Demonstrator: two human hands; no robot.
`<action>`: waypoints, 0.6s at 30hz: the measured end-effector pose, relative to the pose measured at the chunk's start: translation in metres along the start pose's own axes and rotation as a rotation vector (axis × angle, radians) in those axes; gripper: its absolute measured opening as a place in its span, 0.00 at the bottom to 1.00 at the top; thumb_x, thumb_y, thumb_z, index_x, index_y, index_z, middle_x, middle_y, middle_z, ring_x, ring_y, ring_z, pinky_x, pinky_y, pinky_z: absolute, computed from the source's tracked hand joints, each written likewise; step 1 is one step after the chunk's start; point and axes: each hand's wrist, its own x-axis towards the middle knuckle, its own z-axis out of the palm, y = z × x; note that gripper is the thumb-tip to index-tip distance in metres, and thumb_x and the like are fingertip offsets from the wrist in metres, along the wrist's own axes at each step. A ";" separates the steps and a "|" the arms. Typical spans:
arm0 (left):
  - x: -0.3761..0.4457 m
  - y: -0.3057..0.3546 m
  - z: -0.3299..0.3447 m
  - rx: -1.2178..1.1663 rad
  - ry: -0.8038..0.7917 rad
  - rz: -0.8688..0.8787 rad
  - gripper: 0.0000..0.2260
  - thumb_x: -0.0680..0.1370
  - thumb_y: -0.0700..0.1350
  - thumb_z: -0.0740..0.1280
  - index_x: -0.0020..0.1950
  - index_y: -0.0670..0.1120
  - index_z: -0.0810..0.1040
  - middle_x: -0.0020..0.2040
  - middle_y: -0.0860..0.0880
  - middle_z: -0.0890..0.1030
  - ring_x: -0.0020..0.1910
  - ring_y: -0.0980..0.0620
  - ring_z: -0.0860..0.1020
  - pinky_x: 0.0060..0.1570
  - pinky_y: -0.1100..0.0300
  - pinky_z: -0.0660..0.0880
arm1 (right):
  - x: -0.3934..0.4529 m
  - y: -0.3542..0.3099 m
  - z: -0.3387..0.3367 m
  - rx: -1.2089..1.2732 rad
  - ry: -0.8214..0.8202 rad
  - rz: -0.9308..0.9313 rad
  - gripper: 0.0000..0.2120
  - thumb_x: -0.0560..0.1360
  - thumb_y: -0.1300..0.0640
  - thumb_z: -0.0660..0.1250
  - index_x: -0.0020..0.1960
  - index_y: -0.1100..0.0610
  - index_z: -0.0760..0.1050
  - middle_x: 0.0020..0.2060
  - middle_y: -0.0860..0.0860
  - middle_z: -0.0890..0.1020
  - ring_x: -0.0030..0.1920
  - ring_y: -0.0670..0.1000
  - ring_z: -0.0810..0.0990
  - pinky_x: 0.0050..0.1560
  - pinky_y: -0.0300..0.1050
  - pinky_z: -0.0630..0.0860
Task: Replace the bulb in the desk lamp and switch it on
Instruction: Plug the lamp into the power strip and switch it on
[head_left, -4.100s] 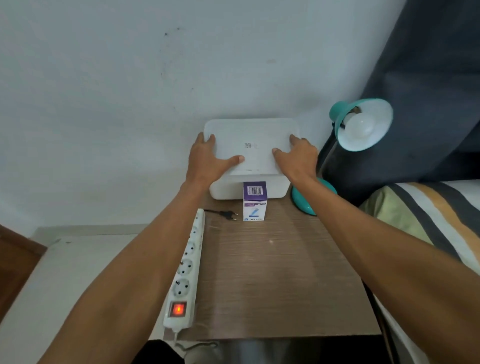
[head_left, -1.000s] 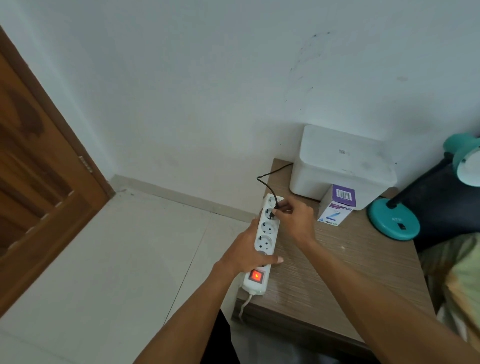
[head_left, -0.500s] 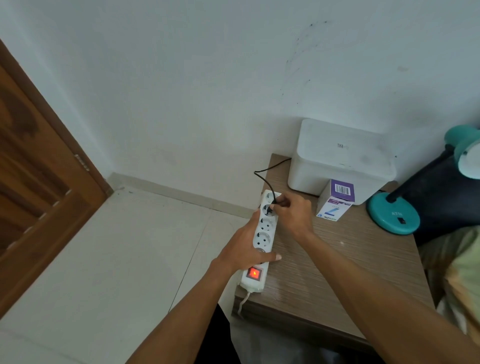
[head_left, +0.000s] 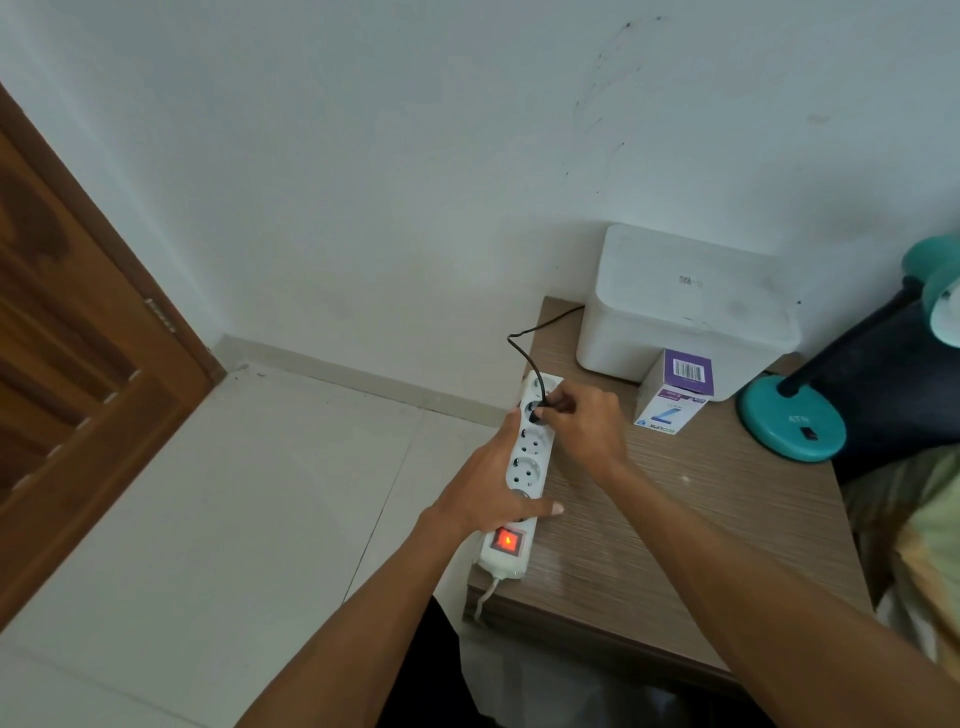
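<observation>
Wood-grain laminate covers the tabletop (head_left: 675, 530), which stands in the corner against a white wall. Along its left edge lies a white power strip (head_left: 524, 467), its rocker switch (head_left: 506, 541) glowing orange at the near end. The left hand (head_left: 493, 491) clamps the strip from the outer side, fingers curled round its edge and the thumb laid flat across the top just above the switch. The right hand (head_left: 584, 426) reaches over from the tabletop side, fingertips pinched together on a black plug (head_left: 539, 413) sitting at the second socket from the far end; I cannot tell how deep the pins are seated. From the plug a thin black cord (head_left: 524, 353) loops up and runs back behind a white lidded box (head_left: 685, 306) standing against the wall. Touching the front of that box stands a small bulb carton (head_left: 675, 395), purple on top with a barcode, white on its front. To its right, the round teal base of the desk lamp (head_left: 792, 423) rests on the tabletop's far right corner, with a dark neck rising to a teal shade cut off by the edge of view. A brown wooden door (head_left: 67, 364) stands at the left beyond pale floor tiles.
</observation>
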 end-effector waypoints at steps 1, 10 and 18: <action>0.000 0.000 0.000 0.004 -0.002 0.001 0.55 0.66 0.58 0.82 0.82 0.59 0.49 0.65 0.55 0.78 0.60 0.58 0.79 0.61 0.54 0.80 | 0.000 -0.001 0.002 -0.024 0.000 -0.009 0.03 0.71 0.60 0.76 0.42 0.56 0.82 0.35 0.47 0.84 0.37 0.45 0.83 0.40 0.42 0.80; 0.002 -0.002 0.001 0.024 0.001 -0.013 0.55 0.66 0.59 0.82 0.82 0.59 0.50 0.65 0.56 0.79 0.60 0.58 0.80 0.61 0.54 0.80 | -0.003 0.003 0.009 -0.135 0.013 -0.037 0.04 0.72 0.57 0.75 0.44 0.57 0.83 0.36 0.48 0.84 0.37 0.46 0.81 0.38 0.46 0.79; -0.001 0.003 -0.002 0.123 -0.018 -0.052 0.56 0.67 0.59 0.81 0.83 0.57 0.46 0.64 0.55 0.78 0.58 0.56 0.80 0.57 0.61 0.78 | -0.003 -0.006 -0.012 -0.091 -0.170 0.041 0.07 0.74 0.59 0.74 0.52 0.56 0.84 0.47 0.50 0.86 0.46 0.46 0.83 0.49 0.44 0.80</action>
